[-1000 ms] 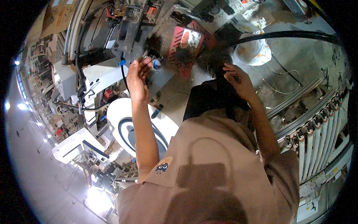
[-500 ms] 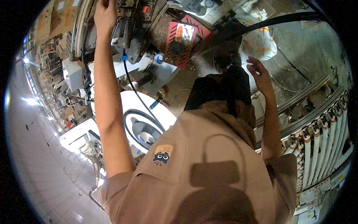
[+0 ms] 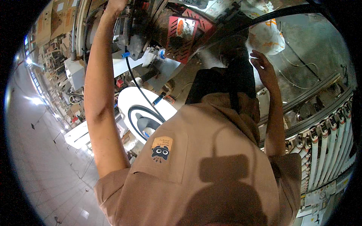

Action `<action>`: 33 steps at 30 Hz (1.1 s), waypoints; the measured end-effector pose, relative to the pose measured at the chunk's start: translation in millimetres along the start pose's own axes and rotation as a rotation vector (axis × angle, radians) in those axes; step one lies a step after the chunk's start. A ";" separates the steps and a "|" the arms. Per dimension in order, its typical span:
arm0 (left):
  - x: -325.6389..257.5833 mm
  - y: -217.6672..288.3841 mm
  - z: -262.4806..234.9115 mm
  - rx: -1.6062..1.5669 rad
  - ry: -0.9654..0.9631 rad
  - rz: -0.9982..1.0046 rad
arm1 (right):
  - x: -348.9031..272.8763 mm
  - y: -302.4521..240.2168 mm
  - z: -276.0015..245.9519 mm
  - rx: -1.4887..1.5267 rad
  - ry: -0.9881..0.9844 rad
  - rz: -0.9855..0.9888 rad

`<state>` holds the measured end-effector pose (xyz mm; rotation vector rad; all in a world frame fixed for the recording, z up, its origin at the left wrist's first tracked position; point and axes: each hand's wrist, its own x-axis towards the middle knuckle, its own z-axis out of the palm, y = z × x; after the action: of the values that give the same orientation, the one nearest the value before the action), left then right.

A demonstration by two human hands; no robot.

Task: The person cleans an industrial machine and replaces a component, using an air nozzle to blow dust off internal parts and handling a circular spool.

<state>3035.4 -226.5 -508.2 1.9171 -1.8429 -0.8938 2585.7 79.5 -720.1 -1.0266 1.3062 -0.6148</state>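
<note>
The left hand [image 3: 115,5] reaches up at the grey machine head [image 3: 136,28]; its fingers cannot be told. The right hand [image 3: 264,69] hangs free, fingers apart, near the white bag [image 3: 266,35].

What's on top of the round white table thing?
On the round white disc lies a black ring around a grey cone-shaped piece. A black cable crosses above it. The person's tan shirt hides the disc's lower right part, so anything there cannot be seen.

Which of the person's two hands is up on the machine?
The left hand, arm stretched to the picture's top, on the grey machine. The right hand hangs open, touching nothing.
</note>
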 end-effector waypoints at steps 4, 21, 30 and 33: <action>-14.4 4.2 -0.6 -0.188 0.027 -0.228 | 6.5 9.0 2.7 0.007 0.003 -0.033; -51.1 5.4 29.3 -0.053 0.271 -0.058 | 57.7 120.2 9.1 -0.017 -0.067 0.129; -53.3 -39.6 17.8 -0.319 0.090 0.267 | 89.9 167.6 -8.2 -0.132 -0.117 0.228; -54.5 -45.1 -0.1 -0.337 0.219 0.190 | 107.3 160.8 -4.2 -0.135 -0.098 0.154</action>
<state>3072.0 -168.5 -525.4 1.5411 -1.5980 -0.8334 2575.7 59.7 -912.2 -1.0410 1.3392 -0.3596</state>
